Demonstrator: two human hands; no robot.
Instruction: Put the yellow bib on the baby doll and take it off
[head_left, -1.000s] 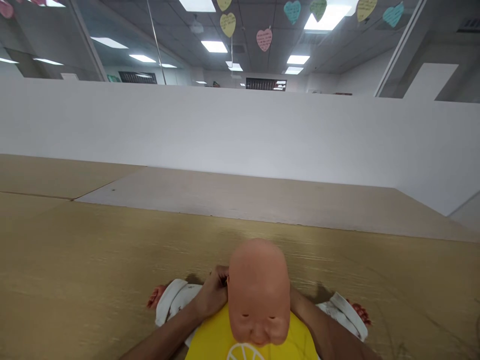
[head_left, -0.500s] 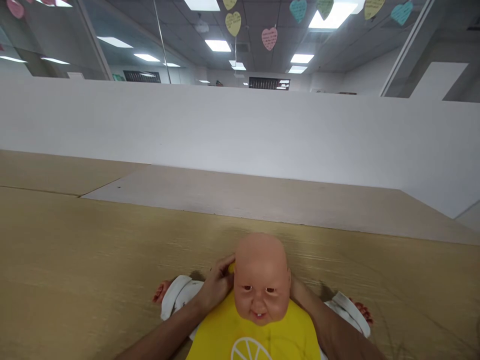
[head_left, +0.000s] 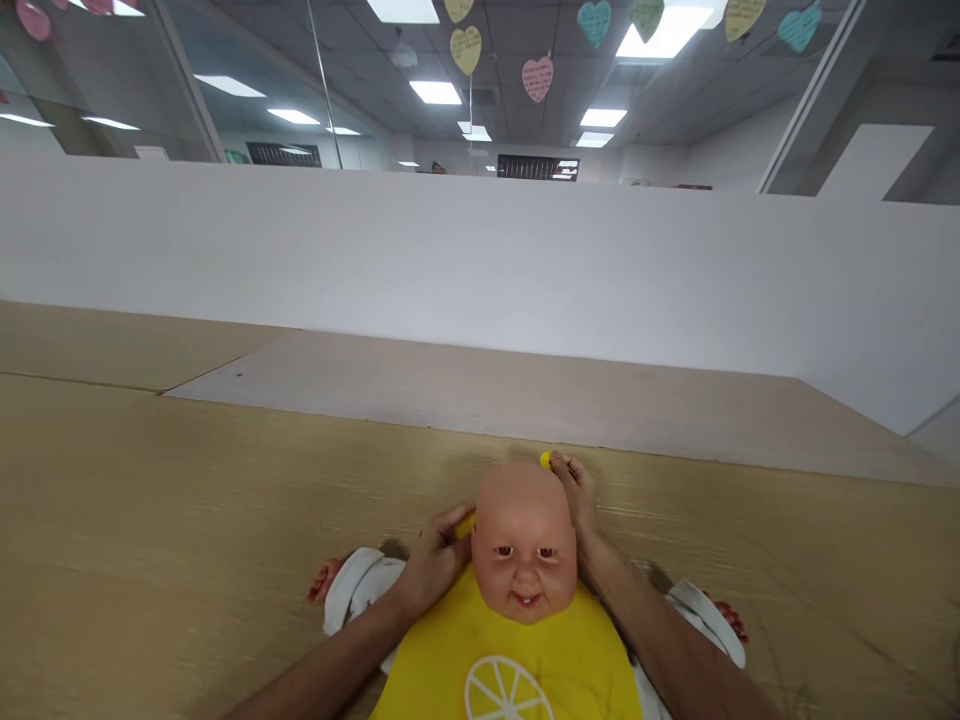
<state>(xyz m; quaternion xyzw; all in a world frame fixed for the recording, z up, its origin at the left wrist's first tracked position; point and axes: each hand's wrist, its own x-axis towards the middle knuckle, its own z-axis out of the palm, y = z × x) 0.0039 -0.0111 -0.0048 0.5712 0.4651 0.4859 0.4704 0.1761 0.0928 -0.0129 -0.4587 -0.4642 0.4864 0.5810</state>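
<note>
Right hand (head_left: 576,490) has climbed from beside the baby doll's head (head_left: 523,540) to its top edge, fingers (head_left: 571,473) now pinching a small yellow tip (head_left: 545,460). Head has tipped back, face now fully up, bib (head_left: 504,665) more exposed. Left hand (head_left: 433,562) shows more of a yellow stick (head_left: 465,525) at the temple.

The tiny yellow pieces (head_left: 545,460) are too small to identify; the bib (head_left: 502,670) runs off the bottom edge of the frame.
</note>
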